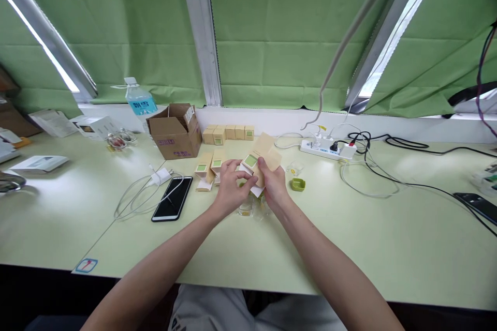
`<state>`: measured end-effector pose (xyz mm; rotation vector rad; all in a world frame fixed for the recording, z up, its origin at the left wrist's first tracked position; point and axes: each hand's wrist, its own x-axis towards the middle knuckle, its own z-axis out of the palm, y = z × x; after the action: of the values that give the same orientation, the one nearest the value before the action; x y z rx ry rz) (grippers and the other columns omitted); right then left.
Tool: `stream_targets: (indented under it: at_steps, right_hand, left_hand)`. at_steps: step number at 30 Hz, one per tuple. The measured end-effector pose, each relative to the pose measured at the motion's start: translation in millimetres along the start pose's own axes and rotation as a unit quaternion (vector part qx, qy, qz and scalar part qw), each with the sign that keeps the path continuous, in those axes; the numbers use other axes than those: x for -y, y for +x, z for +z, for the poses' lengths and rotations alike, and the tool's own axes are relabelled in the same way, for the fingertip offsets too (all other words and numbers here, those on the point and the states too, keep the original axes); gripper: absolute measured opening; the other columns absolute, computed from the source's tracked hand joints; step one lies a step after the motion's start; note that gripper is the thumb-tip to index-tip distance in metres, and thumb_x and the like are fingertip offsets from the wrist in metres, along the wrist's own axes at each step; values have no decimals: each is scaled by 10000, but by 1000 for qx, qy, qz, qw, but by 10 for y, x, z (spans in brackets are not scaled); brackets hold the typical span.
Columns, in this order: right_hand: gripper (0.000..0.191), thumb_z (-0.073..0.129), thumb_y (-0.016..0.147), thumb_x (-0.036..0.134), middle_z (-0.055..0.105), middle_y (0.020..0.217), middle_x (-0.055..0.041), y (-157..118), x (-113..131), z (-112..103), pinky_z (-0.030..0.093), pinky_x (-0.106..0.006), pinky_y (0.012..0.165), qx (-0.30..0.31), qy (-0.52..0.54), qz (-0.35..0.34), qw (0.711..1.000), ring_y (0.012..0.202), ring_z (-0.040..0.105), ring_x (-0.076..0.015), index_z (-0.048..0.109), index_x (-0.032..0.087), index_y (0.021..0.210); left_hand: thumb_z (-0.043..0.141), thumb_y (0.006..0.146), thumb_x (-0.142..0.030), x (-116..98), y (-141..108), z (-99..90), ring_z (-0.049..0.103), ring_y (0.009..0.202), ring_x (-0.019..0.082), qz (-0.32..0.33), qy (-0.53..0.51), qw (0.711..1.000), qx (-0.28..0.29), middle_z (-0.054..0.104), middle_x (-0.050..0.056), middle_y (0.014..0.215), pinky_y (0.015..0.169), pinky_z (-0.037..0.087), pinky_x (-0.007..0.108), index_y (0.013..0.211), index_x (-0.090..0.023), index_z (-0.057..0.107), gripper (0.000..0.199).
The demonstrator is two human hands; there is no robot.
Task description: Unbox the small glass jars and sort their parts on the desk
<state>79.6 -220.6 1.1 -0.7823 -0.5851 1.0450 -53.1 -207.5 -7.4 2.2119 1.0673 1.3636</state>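
Observation:
Both hands meet near the middle of the table around a small kraft-paper box [259, 164] with a green square on it and raised flaps. My right hand [274, 182] grips its right side, thumb on the front. At the lower left of the box is my left hand [232, 189], its fingers curled against the box and its white inner part. Clear plastic pieces [246, 207] lie just below the hands. To the right sit a green plastic piece [297, 184] and a small clear piece [295, 168]. Two opened kraft boxes [203, 169] stand left of my hands.
Closed small boxes [230, 133] line the wall beside a brown carton [175, 132]. A phone [172, 199] and white cable [134, 197] lie left. A power strip [326, 150] with cables is back right. A bottle [140, 101] stands back left.

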Motion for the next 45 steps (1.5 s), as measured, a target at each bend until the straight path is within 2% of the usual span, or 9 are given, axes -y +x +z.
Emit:
stream_targets:
  at_steps: [5,9,12,15,19,22,30,34,45]
  right_hand:
    - [462,926,687,429,824,1040,-85,6,-17,-20,614,-330,768,-38,-46,-19,998,889,760,-223,759,176,1036]
    - [437,921,680,418,828,1006,-84,4,-45,-38,602,-339,774,-37,-93,-49,994,874,757,-225,771,171,1008]
    - [425,919,678,433,828,988,-74,0,-82,-39,592,-330,764,-20,-118,-50,992,866,750,-222,776,172,981]
    - [448,908,689,486,819,989,-68,-2,-77,-34,591,-323,751,14,-131,-28,991,860,736,-211,762,178,979]
    - [540,906,695,510,776,1060,-61,37,42,-69,598,-330,777,76,-121,-4,990,915,715,-198,709,211,1099]
    - [550,905,693,468,739,1036,-29,84,159,-137,574,-315,753,60,-139,-22,988,901,680,-180,676,239,1138]
    - [332,785,804,435,729,968,-31,26,303,-419,479,-347,777,132,-319,-89,934,907,649,-206,706,239,1060]
    - [281,740,843,390,744,981,-34,-36,295,-561,453,-359,777,145,-384,-116,904,920,661,-221,706,250,1084]
    - [224,680,901,359,743,1023,-33,-103,255,-593,435,-384,824,166,-430,-140,877,971,650,-235,687,267,1106]
  left_hand:
    - [751,861,-409,94,39,27,572,1221,334,-87,-35,995,15,724,83,964,1068,452,519,628,-257,709,281]
    - [808,802,-450,184,139,-61,687,1025,258,-140,-128,981,-24,752,59,971,977,498,442,813,-228,626,288]
    - [883,710,-498,206,212,-126,712,832,226,-185,-241,952,40,757,48,872,799,533,358,970,-216,659,444]
    - [899,672,-547,249,284,-205,697,732,221,-215,-259,938,86,759,64,813,681,517,325,876,-189,728,446]
    - [905,614,-562,498,443,-434,708,721,239,-264,-215,940,-29,773,80,806,654,530,329,828,-173,752,470]
    - [878,641,-455,799,572,-668,717,771,237,-277,-163,942,-99,775,75,818,700,535,319,816,-170,726,368]
    - [798,660,-281,1352,653,-907,675,684,212,-314,-24,936,-156,711,19,705,673,486,305,974,-170,695,349]
    - [772,704,-293,1391,653,-956,674,721,217,-308,16,937,-161,710,25,734,707,487,311,993,-182,692,320]
    - [729,751,-301,1216,646,-1119,636,718,211,-286,15,941,-178,677,9,726,729,483,317,1084,-195,633,362]
